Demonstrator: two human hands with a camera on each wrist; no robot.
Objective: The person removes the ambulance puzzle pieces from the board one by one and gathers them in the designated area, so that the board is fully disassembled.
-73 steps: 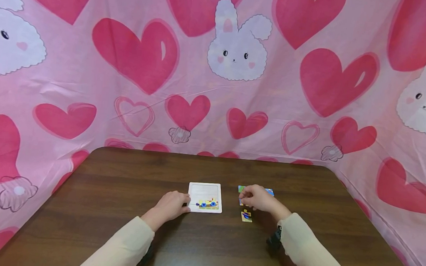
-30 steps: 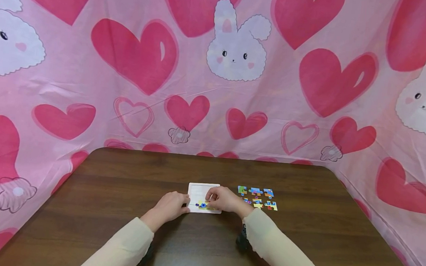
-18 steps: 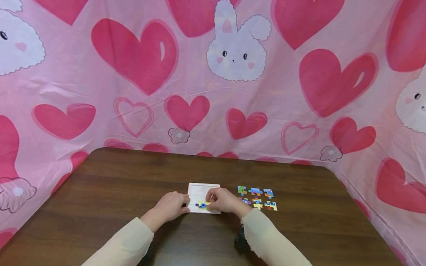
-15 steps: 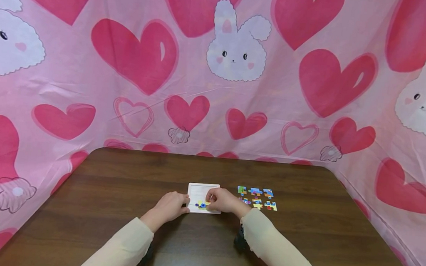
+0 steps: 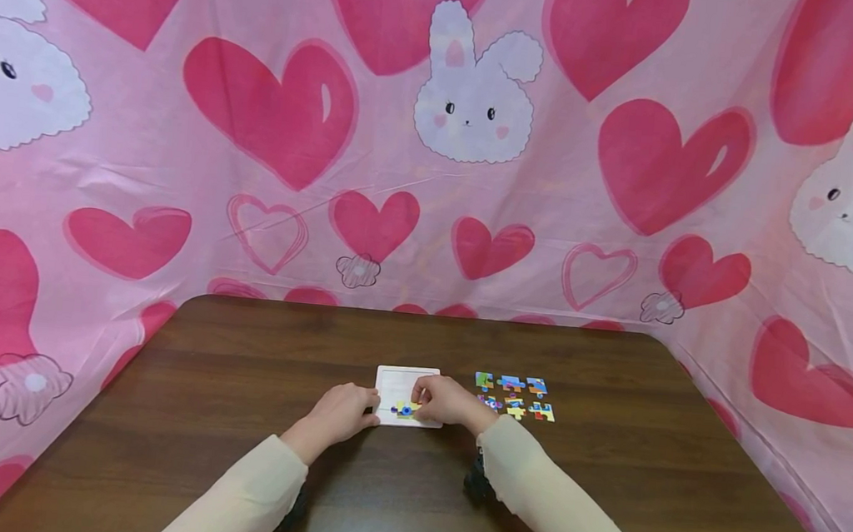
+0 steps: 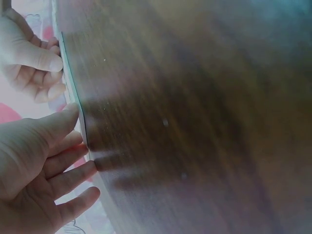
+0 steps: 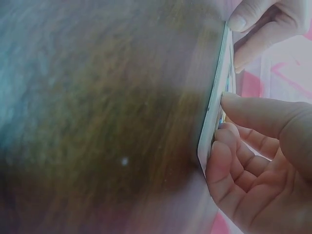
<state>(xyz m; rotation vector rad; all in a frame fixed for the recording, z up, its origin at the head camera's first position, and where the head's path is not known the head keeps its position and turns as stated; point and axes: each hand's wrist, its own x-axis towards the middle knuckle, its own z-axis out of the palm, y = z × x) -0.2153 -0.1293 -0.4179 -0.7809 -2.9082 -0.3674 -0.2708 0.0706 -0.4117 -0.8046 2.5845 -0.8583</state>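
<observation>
A white puzzle tray (image 5: 396, 381) lies flat on the table, with a strip of train picture (image 5: 406, 410) along its near side. At its left edge is my left hand (image 5: 340, 412); the thumb touches near the front corner and the fairly straight fingers lie along the side. My right hand (image 5: 447, 401) is over the tray's right half, thumb and curled fingers close together at a jigsaw piece mostly hidden beneath them. In the right wrist view, a bit of yellow and blue shows between the right thumb (image 7: 248, 113) and the fingertips.
To the right of the tray, several loose jigsaw pieces (image 5: 512, 384) lie in two rows on the brown wooden table (image 5: 277, 354). A pink curtain (image 5: 428, 241) with hearts and rabbits hangs behind and beside the table.
My right hand has come left from the loose pieces to the tray and stayed there, barely shifting. The single piece in front of the rows is gone from that spot. My left hand is unmoved.
</observation>
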